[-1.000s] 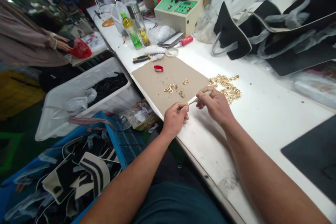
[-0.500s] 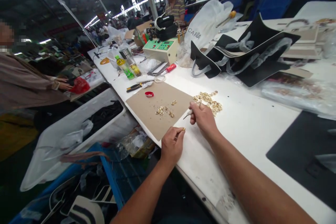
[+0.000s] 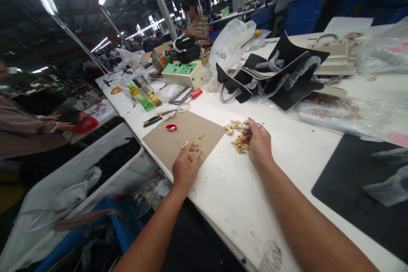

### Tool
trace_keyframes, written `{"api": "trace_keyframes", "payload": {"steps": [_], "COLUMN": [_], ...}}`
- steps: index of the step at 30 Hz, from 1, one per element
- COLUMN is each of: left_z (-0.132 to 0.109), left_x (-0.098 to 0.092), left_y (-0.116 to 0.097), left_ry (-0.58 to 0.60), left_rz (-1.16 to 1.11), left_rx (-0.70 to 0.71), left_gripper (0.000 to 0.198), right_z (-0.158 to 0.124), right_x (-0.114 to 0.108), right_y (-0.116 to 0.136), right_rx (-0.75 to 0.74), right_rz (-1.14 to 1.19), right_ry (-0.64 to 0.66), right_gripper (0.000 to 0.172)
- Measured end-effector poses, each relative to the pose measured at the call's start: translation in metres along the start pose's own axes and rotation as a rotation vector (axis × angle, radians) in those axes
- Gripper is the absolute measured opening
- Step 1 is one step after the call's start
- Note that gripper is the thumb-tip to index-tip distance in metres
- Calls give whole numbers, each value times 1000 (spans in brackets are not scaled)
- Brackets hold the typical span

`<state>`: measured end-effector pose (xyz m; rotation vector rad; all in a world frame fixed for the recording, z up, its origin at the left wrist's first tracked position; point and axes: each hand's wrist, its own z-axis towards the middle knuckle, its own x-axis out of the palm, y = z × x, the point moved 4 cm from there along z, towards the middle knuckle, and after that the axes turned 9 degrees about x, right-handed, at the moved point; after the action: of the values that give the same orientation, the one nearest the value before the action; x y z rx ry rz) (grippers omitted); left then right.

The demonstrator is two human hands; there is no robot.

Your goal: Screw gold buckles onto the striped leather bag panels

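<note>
My left hand (image 3: pixel 185 165) is over the near edge of a brown board (image 3: pixel 159 144), its fingertips at a few small gold chain pieces. Its fingers are slightly apart, and whether a piece is between them cannot be made out. My right hand (image 3: pixel 259 142) is closed around a thin white tool (image 3: pixel 245 127), beside a pile of gold chain (image 3: pixel 239 145) on the white table (image 3: pixel 229 195). One small gold piece (image 3: pixel 201 135) lies apart on the board. Further left on it sits a red cap-like dish (image 3: pixel 171 128).
Pliers (image 3: pixel 153 120), bottles (image 3: pixel 140 97), a red tube (image 3: pixel 196 93) and a green-and-cream control box (image 3: pixel 185 73) stand beyond the board. Black bag parts (image 3: pixel 287 76) lie at the back right. A white bin (image 3: pixel 79 178) is at left; people are nearby.
My left hand has moved left from the table edge to the gold pieces on the board. My right hand has moved right, to the chain pile. The view has shifted.
</note>
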<state>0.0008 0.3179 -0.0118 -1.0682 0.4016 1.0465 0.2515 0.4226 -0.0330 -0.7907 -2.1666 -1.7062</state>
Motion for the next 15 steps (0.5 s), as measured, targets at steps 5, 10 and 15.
{"api": "trace_keyframes", "payload": {"steps": [5,10,15], "left_z": [-5,-4,-1], "left_x": [43,87,107], "left_y": [-57,-101,-105], "left_ry": [176,394,452], "left_rz": [-62,77,207], "left_rx": [264,406,413], "left_gripper": [30,27,22], "right_z": [4,1,0], "right_x": [1,2,-4], "right_y": [-2,0,-7], "right_rx": [-8,10,50], "right_rz": [20,48,84], "right_ry": [-13,-29,-46], "right_gripper": [45,45,37]}}
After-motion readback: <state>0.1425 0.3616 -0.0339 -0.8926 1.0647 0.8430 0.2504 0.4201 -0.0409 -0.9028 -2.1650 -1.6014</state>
